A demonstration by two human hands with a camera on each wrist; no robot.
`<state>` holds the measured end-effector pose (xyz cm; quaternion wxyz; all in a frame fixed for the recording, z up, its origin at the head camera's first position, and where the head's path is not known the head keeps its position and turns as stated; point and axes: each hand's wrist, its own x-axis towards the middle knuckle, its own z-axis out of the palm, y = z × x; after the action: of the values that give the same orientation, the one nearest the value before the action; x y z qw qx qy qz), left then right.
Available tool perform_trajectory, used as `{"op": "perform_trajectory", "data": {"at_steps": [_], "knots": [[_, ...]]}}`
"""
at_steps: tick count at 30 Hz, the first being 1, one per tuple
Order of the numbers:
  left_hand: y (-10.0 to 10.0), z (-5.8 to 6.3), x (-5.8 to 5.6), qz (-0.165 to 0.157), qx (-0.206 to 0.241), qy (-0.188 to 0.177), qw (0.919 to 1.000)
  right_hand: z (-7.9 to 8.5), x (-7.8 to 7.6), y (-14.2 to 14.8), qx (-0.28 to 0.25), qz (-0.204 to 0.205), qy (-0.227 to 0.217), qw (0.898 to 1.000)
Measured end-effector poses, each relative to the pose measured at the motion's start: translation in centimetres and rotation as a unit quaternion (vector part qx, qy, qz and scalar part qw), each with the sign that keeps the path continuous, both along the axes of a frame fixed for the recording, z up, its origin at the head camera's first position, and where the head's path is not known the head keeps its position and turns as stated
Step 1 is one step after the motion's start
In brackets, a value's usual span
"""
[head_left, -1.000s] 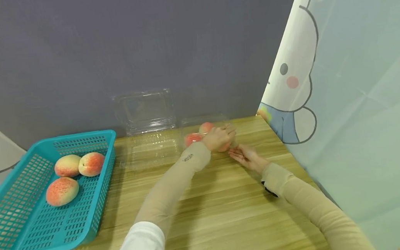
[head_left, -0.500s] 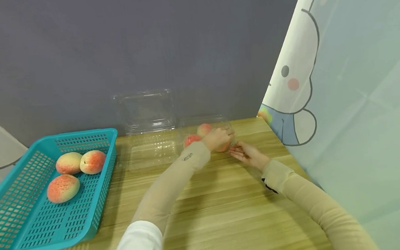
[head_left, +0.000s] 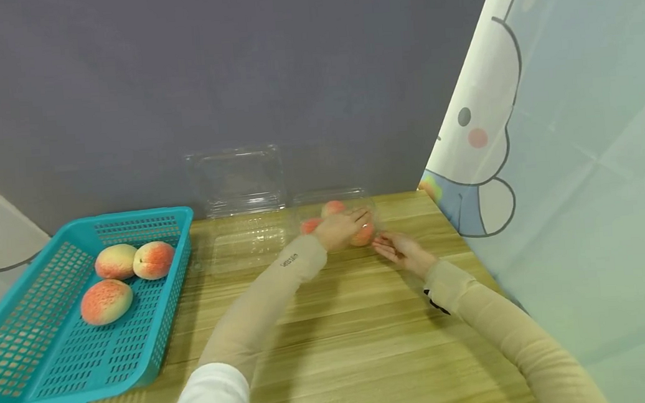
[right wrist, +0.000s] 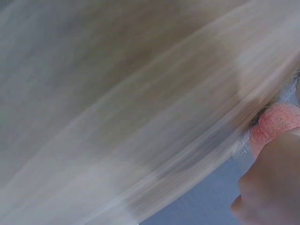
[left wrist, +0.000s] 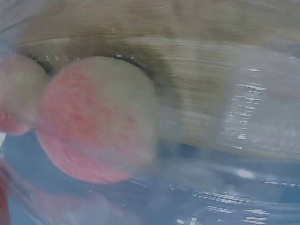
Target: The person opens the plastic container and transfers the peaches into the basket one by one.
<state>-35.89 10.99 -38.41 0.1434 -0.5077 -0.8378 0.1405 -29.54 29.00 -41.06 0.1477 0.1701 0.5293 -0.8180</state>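
Note:
Several peaches sit inside a clear plastic clamshell box at the back of the table, its lid apparently lowered over them. My left hand lies across the lid with fingers extended to the right, covering part of the fruit. At the box's front right corner, my right hand has its fingers extended and touching or very near the edge. Through plastic, the left wrist view shows a large pink-and-cream peach up close. In the right wrist view, a reddish peach is partly hidden behind a hand.
A second clear clamshell box stands with its lid raised, left of the first. On the left, a teal plastic basket holds three peaches. A dark backdrop borders the table's back, and a printed curtain its right side.
My left hand has shifted slightly left and flattened over the lid, uncovering the right-hand peach. The right hand stays at the corner, almost unmoved.

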Motion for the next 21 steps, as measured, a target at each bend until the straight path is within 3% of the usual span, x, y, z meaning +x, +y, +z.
{"op": "perform_trajectory", "data": {"at_steps": [7, 12, 21], "knots": [[-4.2, 0.7, 0.0, 0.06, 0.078, -0.059, 0.9934, 0.1, 0.1, -0.1, -0.021, -0.014, -0.009, 1.0], [-6.8, 1.3, 0.6, 0.109, 0.073, -0.048, 0.9902, 0.0, 0.0, -0.3, -0.027, -0.019, -0.013, 0.999], [-8.2, 1.6, 1.8, 0.081, 0.075, -0.029, 0.9935, 0.4, 0.0, -1.1, -0.018, -0.031, -0.005, 0.999]]}}
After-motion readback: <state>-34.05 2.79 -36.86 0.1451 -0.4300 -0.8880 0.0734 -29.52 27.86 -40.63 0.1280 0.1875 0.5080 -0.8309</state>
